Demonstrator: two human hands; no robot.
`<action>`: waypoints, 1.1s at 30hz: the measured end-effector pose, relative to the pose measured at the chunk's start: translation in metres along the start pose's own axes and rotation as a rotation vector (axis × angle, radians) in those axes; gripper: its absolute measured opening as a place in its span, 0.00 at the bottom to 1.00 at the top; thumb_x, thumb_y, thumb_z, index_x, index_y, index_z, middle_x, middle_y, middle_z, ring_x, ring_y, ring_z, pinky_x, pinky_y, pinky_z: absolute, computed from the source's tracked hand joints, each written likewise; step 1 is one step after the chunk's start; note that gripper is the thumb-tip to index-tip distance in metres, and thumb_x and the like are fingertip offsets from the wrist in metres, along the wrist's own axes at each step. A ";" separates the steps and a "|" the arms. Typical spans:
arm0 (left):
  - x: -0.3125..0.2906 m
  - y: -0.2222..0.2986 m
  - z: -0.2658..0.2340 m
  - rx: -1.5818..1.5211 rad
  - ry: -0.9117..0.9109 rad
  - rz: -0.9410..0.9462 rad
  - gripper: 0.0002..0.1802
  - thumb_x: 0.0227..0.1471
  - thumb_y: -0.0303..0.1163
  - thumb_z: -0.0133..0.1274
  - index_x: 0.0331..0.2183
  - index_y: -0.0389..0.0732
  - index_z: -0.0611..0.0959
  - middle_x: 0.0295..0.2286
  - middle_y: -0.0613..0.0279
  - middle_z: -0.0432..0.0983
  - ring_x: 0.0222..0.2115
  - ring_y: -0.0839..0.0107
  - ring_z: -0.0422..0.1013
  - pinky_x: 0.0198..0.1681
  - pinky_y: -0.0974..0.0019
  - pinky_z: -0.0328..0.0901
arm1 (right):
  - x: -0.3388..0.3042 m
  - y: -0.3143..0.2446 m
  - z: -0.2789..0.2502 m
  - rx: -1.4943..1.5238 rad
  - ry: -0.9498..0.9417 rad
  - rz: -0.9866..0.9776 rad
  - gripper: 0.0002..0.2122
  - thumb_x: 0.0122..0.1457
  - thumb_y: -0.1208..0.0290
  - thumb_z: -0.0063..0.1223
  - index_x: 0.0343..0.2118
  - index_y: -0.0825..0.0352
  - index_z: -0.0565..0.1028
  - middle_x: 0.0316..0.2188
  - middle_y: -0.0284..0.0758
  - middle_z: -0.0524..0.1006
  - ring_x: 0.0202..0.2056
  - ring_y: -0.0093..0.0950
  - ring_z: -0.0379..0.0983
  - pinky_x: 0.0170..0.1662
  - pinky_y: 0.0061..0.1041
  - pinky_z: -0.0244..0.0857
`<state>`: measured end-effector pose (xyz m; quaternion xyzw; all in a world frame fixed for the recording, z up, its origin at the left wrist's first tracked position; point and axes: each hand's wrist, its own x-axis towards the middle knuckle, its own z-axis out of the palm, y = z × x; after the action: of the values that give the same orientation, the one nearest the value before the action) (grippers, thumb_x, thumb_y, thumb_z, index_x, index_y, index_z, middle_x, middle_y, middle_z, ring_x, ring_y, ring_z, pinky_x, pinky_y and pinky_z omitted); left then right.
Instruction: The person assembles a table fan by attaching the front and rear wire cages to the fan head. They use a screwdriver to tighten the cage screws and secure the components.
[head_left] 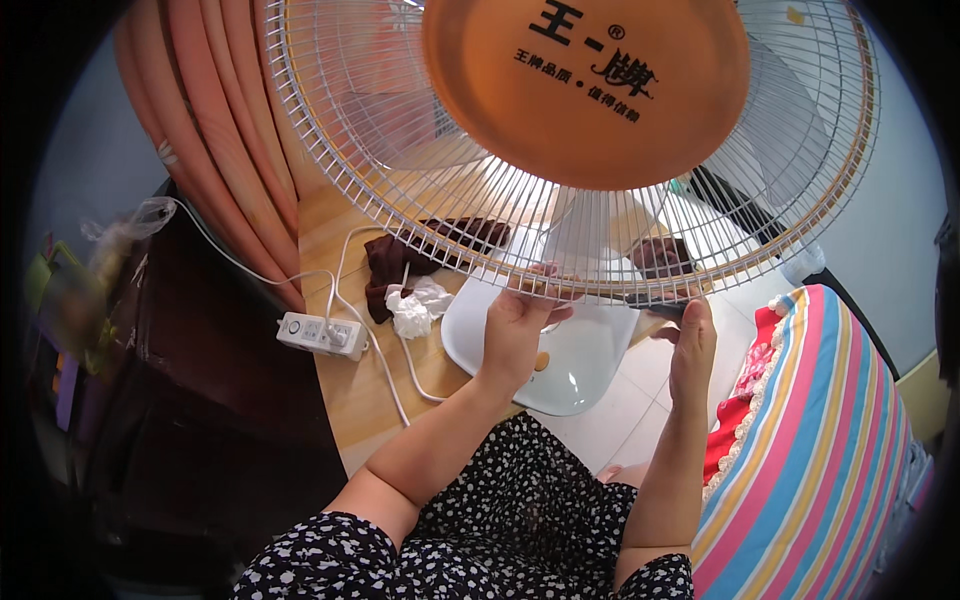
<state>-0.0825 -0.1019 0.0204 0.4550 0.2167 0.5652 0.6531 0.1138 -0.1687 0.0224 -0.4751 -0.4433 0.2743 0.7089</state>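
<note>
Filling the top of the view and closest to the lens, a white wire fan guard point(400, 120) with a round orange centre plate point(585, 90) is held up in front of the person, tilted toward the camera. Both hands meet it at its lower rim: the left hand point(515, 325) has its fingers curled over the rim wire and closed on it, while the right hand point(692, 345) is raised flat alongside the rim just to the right, fingertips touching the edge, though whether it actually pinches the wire I cannot tell. The two hands sit near each other but apart. Judging by this, the guard seems to be off or only loosely seated, with the fitting or clipping along the bottom edge unfinished; no clip or fastener shows clearly, so how much of the rim is secured cannot be read. Through the wires the pale fan blades point(590, 225) show. Below the hands stands a white rounded fan base point(580, 370) on pale floor tiles. Further left, a wooden floor point(355, 400) carries a white power strip point(322, 335) with its cable, a crumpled white tissue point(418, 308) and a dark brown cloth point(400, 260). An orange curtain point(215, 120) hangs behind, and a striped cushion point(810, 450) lies at the right.
</note>
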 end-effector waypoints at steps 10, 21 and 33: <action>0.002 -0.003 0.002 -0.015 0.037 -0.023 0.16 0.56 0.29 0.45 0.45 0.32 0.70 0.36 0.58 0.74 0.37 0.70 0.73 0.39 0.72 0.69 | -0.008 0.007 0.008 0.412 0.016 -0.177 0.15 0.59 0.68 0.47 0.47 0.64 0.60 0.49 0.41 0.66 0.48 0.33 0.67 0.47 0.30 0.66; 0.004 -0.002 0.000 -0.023 0.005 -0.032 0.14 0.55 0.27 0.46 0.44 0.35 0.71 0.34 0.58 0.75 0.35 0.69 0.74 0.37 0.70 0.70 | -0.006 -0.007 0.020 0.344 0.134 -0.060 0.12 0.62 0.64 0.41 0.43 0.66 0.61 0.37 0.35 0.72 0.38 0.23 0.72 0.40 0.25 0.70; 0.004 0.004 -0.013 0.095 -0.073 -0.065 0.14 0.54 0.27 0.47 0.44 0.36 0.72 0.36 0.59 0.74 0.37 0.69 0.73 0.38 0.70 0.69 | -0.005 -0.028 -0.017 0.689 0.615 -0.196 0.10 0.57 0.80 0.36 0.42 0.65 0.63 0.24 0.31 0.65 0.22 0.20 0.60 0.26 0.19 0.60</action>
<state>-0.0935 -0.0941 0.0184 0.4987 0.2341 0.5157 0.6562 0.1256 -0.1916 0.0435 -0.2272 -0.1388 0.1837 0.9462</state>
